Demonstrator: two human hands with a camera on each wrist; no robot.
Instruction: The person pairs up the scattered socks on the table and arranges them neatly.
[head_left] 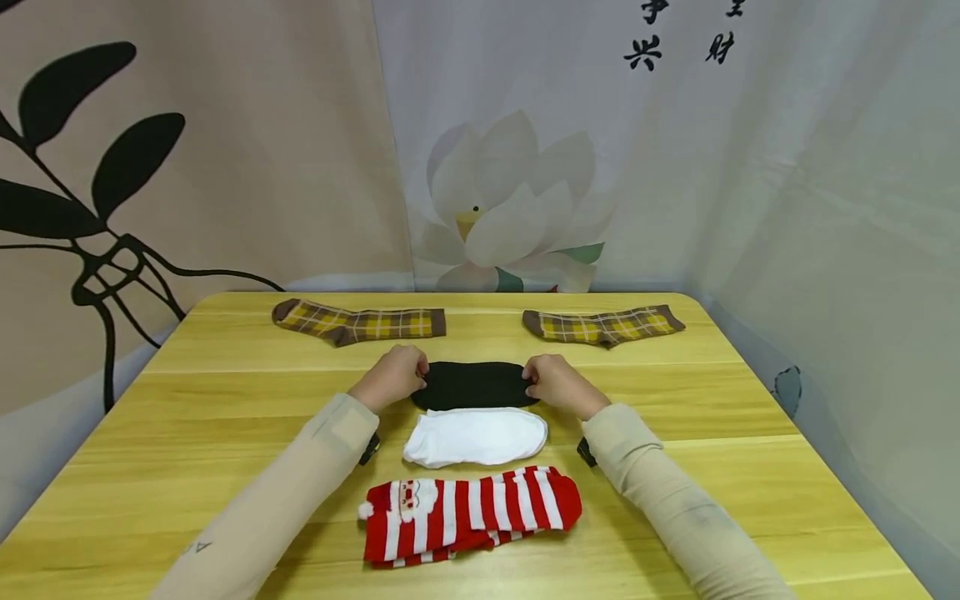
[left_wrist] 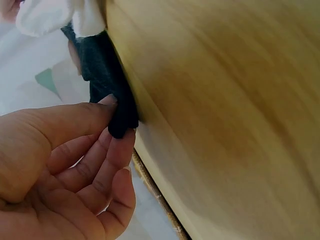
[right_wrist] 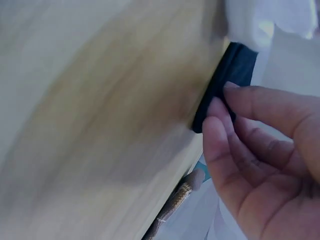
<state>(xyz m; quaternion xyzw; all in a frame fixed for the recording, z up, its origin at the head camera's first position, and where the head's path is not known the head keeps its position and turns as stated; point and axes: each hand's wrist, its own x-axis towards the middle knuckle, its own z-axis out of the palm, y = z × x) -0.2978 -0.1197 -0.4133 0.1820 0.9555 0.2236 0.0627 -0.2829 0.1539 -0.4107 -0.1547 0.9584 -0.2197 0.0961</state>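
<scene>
A black sock (head_left: 476, 386) lies flat across the middle of the table. At its left end my left hand (head_left: 390, 379) pinches the edge; the left wrist view shows the thumb and fingertips on either side of the black cloth (left_wrist: 102, 57). My right hand (head_left: 562, 385) holds the opposite end, thumb and fingers meeting on the dark fabric (right_wrist: 245, 67) in the right wrist view. Just nearer to me is a white sock (head_left: 476, 437), laid out sideways. Closest of all sits a pair of red-and-white striped socks (head_left: 480, 512) with a bearded face at the left.
Two brown-and-yellow plaid socks lie apart near the table's far edge, one at the left (head_left: 367, 325) and one at the right (head_left: 607, 325). Behind the wooden table (head_left: 750, 483) hangs a printed curtain (head_left: 300, 150).
</scene>
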